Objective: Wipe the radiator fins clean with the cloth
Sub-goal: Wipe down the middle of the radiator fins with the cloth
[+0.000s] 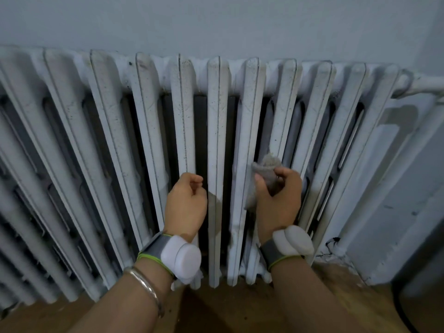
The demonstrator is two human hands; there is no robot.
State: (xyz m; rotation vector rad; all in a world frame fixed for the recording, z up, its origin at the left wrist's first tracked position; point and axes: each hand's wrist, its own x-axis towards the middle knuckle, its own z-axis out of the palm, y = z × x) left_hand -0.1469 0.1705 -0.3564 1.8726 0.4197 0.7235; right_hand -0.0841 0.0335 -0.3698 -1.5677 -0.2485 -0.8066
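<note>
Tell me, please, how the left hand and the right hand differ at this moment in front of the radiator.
The right hand pinches the grey cloth at the radiator fins; the left hand has curled fingers and no cloth. The left forearm carries a silver bangle; the right forearm shows none. Shared: each wrist wears a grey wristband with a white unit, and both hands are raised close to the fins.

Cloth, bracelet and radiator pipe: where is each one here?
cloth (267,168): head view, its bunched top end.
bracelet (147,287): head view, middle of the silver band.
pipe (428,83): head view, its painted top side.
</note>
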